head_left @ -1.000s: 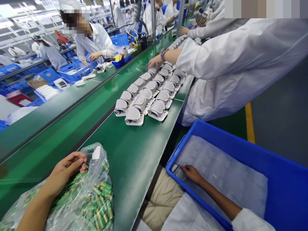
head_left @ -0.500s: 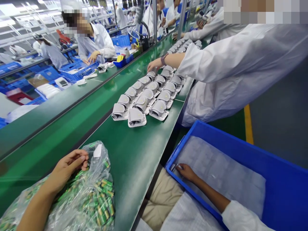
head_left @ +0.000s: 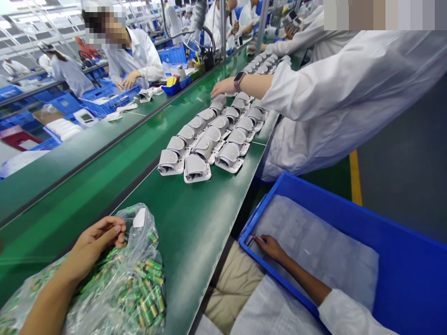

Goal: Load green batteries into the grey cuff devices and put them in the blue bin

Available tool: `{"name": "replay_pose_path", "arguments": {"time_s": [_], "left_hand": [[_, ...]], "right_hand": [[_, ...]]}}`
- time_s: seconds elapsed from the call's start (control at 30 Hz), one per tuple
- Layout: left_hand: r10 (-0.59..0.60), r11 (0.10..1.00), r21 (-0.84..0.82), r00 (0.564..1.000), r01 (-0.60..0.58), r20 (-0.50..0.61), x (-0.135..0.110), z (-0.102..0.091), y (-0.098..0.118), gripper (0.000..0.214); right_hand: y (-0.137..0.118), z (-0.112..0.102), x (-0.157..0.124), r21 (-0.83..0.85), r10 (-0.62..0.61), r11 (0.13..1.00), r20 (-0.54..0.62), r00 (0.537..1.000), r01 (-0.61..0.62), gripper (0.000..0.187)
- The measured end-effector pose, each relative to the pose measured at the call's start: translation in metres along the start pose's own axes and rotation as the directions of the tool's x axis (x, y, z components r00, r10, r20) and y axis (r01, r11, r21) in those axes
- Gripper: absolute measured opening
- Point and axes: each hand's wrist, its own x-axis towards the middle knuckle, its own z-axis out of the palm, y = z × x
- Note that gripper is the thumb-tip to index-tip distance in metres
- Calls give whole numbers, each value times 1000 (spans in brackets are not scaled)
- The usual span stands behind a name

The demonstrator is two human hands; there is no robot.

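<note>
My left hand [head_left: 99,242] rests over a clear plastic bag [head_left: 139,253] filled with green-and-gold batteries [head_left: 148,293]. Its fingers are curled together near the bag's mouth, and whatever lies between them is hidden. Inside the near left corner of a blue bin [head_left: 324,197], my right hand [head_left: 270,247] has thumb and fingers pinched at a small greyish thing too small to name. Just under that hand, a sheet of translucent, bubbled plastic packing [head_left: 324,249] lies in the bin.
Rows of white cuff-wrapped devices [head_left: 207,142] stand on the green bench [head_left: 195,214]. A co-worker's hand [head_left: 225,87] with a watch reaches over them from the right. Across the green conveyor [head_left: 104,186], another person works at a blue basket [head_left: 110,100].
The whole view has shifted slightly, with things a little further left. The co-worker's hand over the devices has straightened its fingers somewhat. Both my hands keep nearly the same places.
</note>
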Motion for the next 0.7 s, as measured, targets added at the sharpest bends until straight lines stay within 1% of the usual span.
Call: {"name": "replay_pose_path", "arguments": {"time_s": [0.1,0.27,0.33,0.4,0.47,0.5,0.57,0.63,0.7], "left_hand": [[-7,1000,8,1000,7,13,-2,2,4,46],[-18,1000,23,1000,18,4,-2,3,6,44],[-14,1000,24,1000,14,3,-1,3,5,45],[-24,1000,19,999,25,-24,0,4,5,50],[-44,999,14,998,44,-44,0,5,7,55],[-53,998,10,997,54,-48,0,6,8,57],[-71,997,0,996,72,-57,0,8,10,60],[-88,996,-3,993,88,-74,0,7,12,60],[-115,993,-8,989,115,-93,1,4,9,59]], "right_hand": [[1,-4,-4,-11,-21,1000,-28,999,21,59],[0,-8,-10,-78,-47,996,-91,995,40,53],[-3,-9,-12,-117,-54,992,-95,994,43,52],[-9,-9,-15,-160,-79,985,-93,993,64,46],[-17,-10,-19,-205,-123,973,-78,989,105,39],[-21,-11,-21,-228,-143,966,-66,988,124,40],[-28,-14,-24,-270,-163,952,-33,986,148,49],[-33,-16,-27,-299,-173,939,22,985,172,55],[-36,-18,-29,-310,-192,927,95,977,213,55]]}}
